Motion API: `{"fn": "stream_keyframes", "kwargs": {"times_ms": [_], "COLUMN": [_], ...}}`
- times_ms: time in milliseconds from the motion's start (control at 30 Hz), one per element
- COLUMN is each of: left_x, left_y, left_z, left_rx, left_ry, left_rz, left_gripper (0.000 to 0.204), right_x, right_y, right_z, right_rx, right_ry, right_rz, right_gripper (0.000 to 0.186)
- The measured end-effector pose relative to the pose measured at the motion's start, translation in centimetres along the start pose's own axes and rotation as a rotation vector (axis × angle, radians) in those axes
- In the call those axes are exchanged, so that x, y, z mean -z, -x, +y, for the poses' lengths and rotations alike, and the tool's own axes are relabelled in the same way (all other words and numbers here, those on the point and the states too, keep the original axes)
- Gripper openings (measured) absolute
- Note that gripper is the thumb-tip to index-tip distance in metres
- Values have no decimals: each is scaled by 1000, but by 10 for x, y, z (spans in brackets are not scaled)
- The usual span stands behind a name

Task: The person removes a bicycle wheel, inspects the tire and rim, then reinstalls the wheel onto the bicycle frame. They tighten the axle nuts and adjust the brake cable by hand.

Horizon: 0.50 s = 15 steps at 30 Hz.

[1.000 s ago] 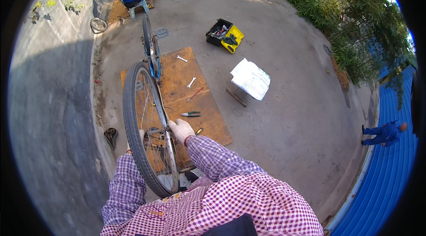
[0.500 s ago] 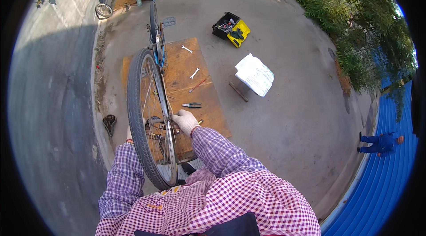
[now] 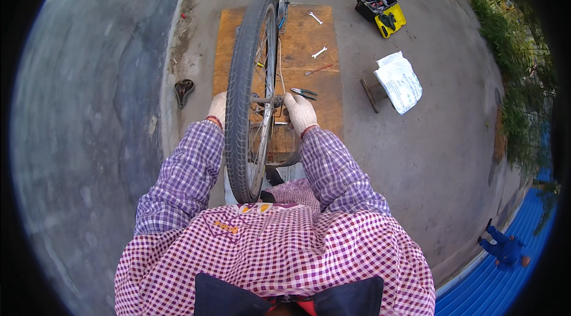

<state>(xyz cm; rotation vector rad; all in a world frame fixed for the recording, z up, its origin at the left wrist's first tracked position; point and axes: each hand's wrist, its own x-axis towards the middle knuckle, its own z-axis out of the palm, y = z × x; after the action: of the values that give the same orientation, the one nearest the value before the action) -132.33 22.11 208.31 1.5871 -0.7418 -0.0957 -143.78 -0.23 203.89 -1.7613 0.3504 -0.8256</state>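
Observation:
A bicycle wheel (image 3: 238, 99) with a black knobbly tyre stands upright in front of me, part of a bicycle (image 3: 282, 1) reaching away from me. My right hand (image 3: 301, 112), in a pale knit glove, is closed at the right end of the wheel's axle (image 3: 262, 100). On the tyre's other side is my left hand (image 3: 219, 107), gloved too; the wheel hides its fingers. A thin cable (image 3: 281, 66) runs down towards the axle by my right hand. Pliers (image 3: 304, 93) with dark handles lie just beyond that hand.
Under the bicycle lies a wooden board (image 3: 321, 30) with two wrenches (image 3: 319, 52) and a thin red tool (image 3: 319, 70). A saddle (image 3: 184, 91) lies left, by the wall. Rightward are an open toolbox (image 3: 380, 10) and a stool with white sheeting (image 3: 399, 83). A person in blue (image 3: 504, 249) is far right.
My view has swung, so the wheel, board and toolbox appear farther right and higher. Both hands remain at the wheel's hub, and more of my left glove shows beside the tyre.

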Motion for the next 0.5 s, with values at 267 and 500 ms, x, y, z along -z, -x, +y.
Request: {"fn": "stream_keyframes", "kwargs": {"times_ms": [267, 500], "left_x": [-6, -4], "left_y": [-2, -11], "left_z": [2, -37], "left_rx": [68, 128], "left_ry": [89, -88], "left_rz": [6, 37], "left_gripper": [34, 33], "right_x": [2, -36], "right_y": [10, -13], "right_z": [4, 46], "right_rx": [118, -12], "right_ry": [-70, 10], "right_rz": [-28, -74], "right_gripper": [33, 53]}}
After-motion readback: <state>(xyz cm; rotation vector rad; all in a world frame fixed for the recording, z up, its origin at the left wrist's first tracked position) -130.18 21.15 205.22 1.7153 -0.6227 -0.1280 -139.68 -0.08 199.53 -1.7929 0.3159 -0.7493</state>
